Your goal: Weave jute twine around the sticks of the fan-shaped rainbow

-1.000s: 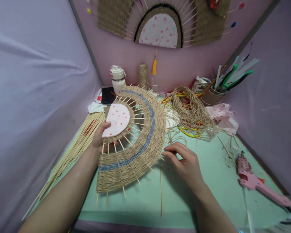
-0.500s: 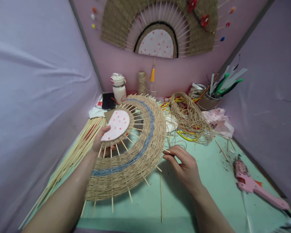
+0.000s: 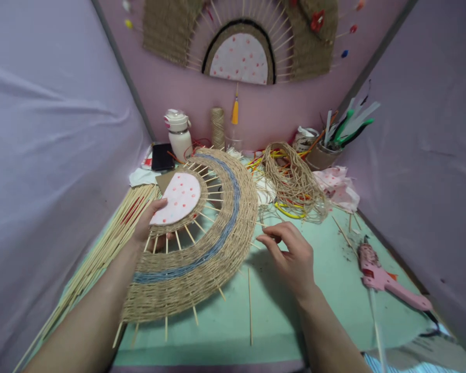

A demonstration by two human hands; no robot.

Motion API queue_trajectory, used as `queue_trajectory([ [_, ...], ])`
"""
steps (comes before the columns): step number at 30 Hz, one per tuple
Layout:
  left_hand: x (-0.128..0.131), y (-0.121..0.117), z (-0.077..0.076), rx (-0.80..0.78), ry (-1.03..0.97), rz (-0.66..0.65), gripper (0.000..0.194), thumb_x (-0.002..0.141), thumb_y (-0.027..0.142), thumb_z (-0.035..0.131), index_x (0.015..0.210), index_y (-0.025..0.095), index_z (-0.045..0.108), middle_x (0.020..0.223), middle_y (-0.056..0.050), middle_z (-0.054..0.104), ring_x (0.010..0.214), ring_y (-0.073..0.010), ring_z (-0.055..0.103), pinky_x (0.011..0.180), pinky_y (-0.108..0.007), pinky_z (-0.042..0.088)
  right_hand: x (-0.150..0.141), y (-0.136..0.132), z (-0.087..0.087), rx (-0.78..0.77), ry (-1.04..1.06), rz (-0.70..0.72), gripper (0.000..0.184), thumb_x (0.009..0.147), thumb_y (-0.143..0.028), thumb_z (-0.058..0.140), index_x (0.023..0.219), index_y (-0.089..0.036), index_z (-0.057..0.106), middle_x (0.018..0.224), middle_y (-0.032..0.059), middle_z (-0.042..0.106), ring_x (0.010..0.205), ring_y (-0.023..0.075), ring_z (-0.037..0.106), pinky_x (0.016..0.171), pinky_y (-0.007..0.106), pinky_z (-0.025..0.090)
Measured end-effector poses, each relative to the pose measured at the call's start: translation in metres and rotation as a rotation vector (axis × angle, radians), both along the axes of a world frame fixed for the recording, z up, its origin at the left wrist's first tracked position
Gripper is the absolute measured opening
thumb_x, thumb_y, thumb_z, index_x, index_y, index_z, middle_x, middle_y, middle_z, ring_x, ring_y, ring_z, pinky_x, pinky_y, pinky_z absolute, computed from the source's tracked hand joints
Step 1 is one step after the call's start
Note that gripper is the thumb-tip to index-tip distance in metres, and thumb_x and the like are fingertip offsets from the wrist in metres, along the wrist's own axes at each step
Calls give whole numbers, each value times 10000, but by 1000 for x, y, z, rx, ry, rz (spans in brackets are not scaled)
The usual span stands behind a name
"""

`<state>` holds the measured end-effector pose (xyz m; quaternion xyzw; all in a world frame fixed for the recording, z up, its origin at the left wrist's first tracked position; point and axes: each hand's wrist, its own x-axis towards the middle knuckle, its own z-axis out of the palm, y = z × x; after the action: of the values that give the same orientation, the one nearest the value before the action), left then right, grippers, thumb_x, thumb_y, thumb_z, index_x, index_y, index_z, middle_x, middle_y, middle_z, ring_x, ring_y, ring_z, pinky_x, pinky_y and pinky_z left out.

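My left hand (image 3: 149, 223) grips the inner edge of a woven half-round fan (image 3: 243, 228), its thumb on the white, red-dotted half-disc (image 3: 178, 199) and its other fingers partly hidden underneath. The fan is made of tan twine with a blue band (image 3: 221, 241), and thin sticks radiate through it, their ends poking past the outer rim. Beside the right rim hovers my right hand (image 3: 291, 256), fingers curled, thumb and forefinger slightly apart near two stick ends (image 3: 255, 245). Nothing clearly shows between those fingertips.
Loose sticks (image 3: 101, 248) lie at left, near a phone (image 3: 163, 157) and a white bottle (image 3: 179, 134). Behind are a twine spool (image 3: 217, 128) and a twine bundle (image 3: 293, 178). A pink glue gun (image 3: 388, 282) rests at right; one stick (image 3: 250, 305) lies in front.
The view has shifted, so the scene sits further left. My right hand has moved up along the fan's rim, leaving the stick end it was pinching. My left hand keeps its hold.
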<state>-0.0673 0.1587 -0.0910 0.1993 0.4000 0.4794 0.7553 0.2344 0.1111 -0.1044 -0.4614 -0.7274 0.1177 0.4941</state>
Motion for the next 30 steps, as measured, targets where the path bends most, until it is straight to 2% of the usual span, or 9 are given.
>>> queue_trajectory([
  [6, -3, 0, -7, 9, 75, 55, 644, 823, 299, 435, 1399, 41, 308, 921, -227, 695, 571, -285, 667, 257, -248, 433, 1, 3, -3, 59, -3, 28, 150, 848, -110, 537, 941, -203, 608, 863, 59, 594, 830, 171, 561, 721, 318, 469],
  [9, -5, -1, -7, 25, 61, 30, 621, 828, 325, 436, 1375, 43, 353, 903, -227, 697, 553, -282, 664, 262, -252, 438, 2, 4, -4, 49, -9, 67, 181, 856, -107, 518, 968, -213, 611, 885, 62, 602, 845, 170, 570, 730, 320, 476],
  [14, -3, -5, 4, 4, 97, -28, 552, 910, 361, 269, 1304, 7, 424, 815, -196, 701, 587, -307, 666, 282, -247, 432, 1, 3, 1, -2, 75, 51, 75, 833, -151, 576, 873, -201, 614, 826, 45, 615, 799, 165, 576, 699, 306, 471],
  [17, -3, -6, 8, 37, 95, -39, 554, 934, 352, 180, 1270, 12, 459, 761, -160, 696, 544, -285, 654, 286, -230, 414, 2, 3, 4, -41, 110, 44, 42, 829, -184, 588, 796, -196, 611, 774, 34, 616, 749, 160, 572, 665, 297, 462],
  [21, -5, -6, 9, 32, 58, -65, 538, 936, 341, 165, 1239, 54, 505, 750, -137, 700, 396, -214, 600, 281, -224, 413, 3, 5, 4, -40, 108, 53, 59, 836, -183, 578, 789, -193, 613, 759, 31, 617, 733, 155, 572, 655, 288, 459],
  [26, -1, -7, 14, -20, 80, -20, 569, 940, 353, 130, 1248, 37, 490, 715, -134, 697, 344, -192, 569, 259, -198, 374, 3, 6, 3, -27, 92, 99, 62, 848, -160, 558, 853, -194, 609, 794, 35, 615, 764, 152, 571, 679, 282, 458],
  [30, 0, -9, 15, -13, 89, -29, 594, 944, 356, 93, 1293, 35, 451, 714, -125, 696, 293, -164, 524, 251, -185, 340, 0, 4, 5, -71, 88, 102, 78, 847, -189, 564, 778, -189, 599, 740, 27, 601, 708, 147, 551, 638, 276, 438],
])
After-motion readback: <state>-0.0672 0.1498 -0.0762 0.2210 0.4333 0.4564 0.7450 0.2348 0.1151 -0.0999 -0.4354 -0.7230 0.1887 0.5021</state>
